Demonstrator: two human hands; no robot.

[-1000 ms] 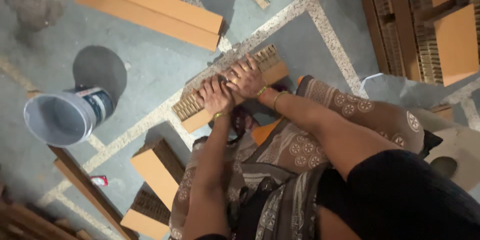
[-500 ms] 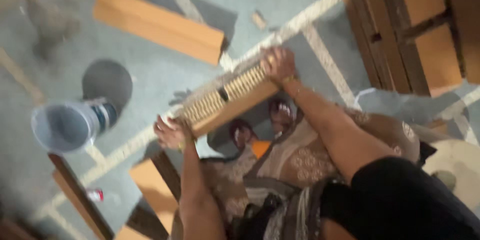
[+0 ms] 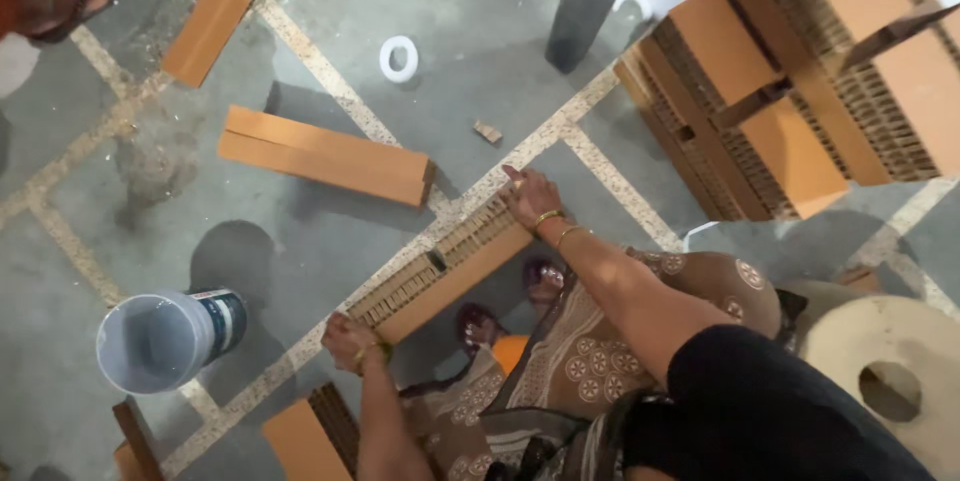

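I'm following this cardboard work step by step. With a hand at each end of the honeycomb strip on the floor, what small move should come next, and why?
Probably press the honeycomb strip flat and square it. The left hand and right hand each sit at one end, and the strip lies askew across the floor joint.

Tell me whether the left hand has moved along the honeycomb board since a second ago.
Yes. The left hand has slid from mid-board, beside the right hand, to the end of the honeycomb board nearest the grey bucket.
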